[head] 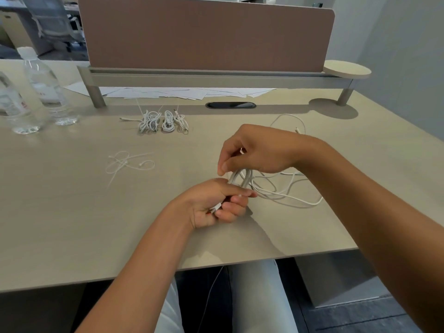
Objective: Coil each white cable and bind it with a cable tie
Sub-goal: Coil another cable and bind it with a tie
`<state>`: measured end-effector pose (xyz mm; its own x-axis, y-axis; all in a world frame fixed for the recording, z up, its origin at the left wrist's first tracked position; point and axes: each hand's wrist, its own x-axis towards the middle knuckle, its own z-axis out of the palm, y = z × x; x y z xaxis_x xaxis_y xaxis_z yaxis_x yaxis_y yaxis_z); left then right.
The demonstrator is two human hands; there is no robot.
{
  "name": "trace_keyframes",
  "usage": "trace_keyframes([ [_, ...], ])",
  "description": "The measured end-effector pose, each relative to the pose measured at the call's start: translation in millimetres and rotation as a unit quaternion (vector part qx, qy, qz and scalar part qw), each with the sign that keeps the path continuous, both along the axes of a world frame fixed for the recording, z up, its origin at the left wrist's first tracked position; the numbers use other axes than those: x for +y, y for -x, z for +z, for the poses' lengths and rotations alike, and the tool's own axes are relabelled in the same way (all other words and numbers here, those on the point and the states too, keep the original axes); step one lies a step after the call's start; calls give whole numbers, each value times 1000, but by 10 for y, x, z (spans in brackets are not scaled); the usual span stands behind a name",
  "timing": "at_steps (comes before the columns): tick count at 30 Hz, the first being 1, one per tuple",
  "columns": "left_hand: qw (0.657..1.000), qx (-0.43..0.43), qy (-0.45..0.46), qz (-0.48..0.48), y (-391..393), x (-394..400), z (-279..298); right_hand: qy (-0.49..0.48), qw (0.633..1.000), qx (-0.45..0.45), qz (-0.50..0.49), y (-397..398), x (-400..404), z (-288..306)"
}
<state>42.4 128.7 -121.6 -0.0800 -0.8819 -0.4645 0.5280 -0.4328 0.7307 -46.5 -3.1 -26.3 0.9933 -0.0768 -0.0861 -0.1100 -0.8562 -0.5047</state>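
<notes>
A loose white cable [283,193] lies in loops on the desk at centre right. My left hand [216,203] grips one end of it, with the plug poking out near the palm. Just above, my right hand [254,150] pinches a strand of the same cable between thumb and fingers, over a partly gathered coil [241,176]. Several bound white cable coils [163,122] sit in a row farther back. Loose white cable ties [127,163] lie to the left of my hands.
Two clear water bottles [45,92] stand at the far left. A desk shelf [216,76] with a brown divider panel spans the back, with papers [182,92] under it and a cable slot [230,105]. The desk's front edge [168,267] is near my lap.
</notes>
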Motion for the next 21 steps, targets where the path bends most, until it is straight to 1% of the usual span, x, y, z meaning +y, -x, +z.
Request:
trace_keyframes([
  [2,999,37,11,9,-48,28,-12,33,998,-54,5,110,8,-36],
  [4,997,75,25,18,-84,56,-12,34,992,-123,7,230,12,-151],
  [6,995,87,40,24,-96,66,-19,-15,982,-186,-25,341,35,-319],
  [9,994,87,50,34,-61,51,-14,-113,957,-250,-93,468,56,-507],
  [11,994,92,58,33,-28,45,19,-138,948,-261,-120,527,55,-562],
  [16,994,88,54,36,19,54,52,-131,943,-281,-124,613,108,-644],
  [18,995,68,47,55,57,40,55,-108,935,-307,-139,622,147,-682],
  [21,993,-2,50,109,120,-12,77,-88,923,-326,-186,627,232,-741],
])
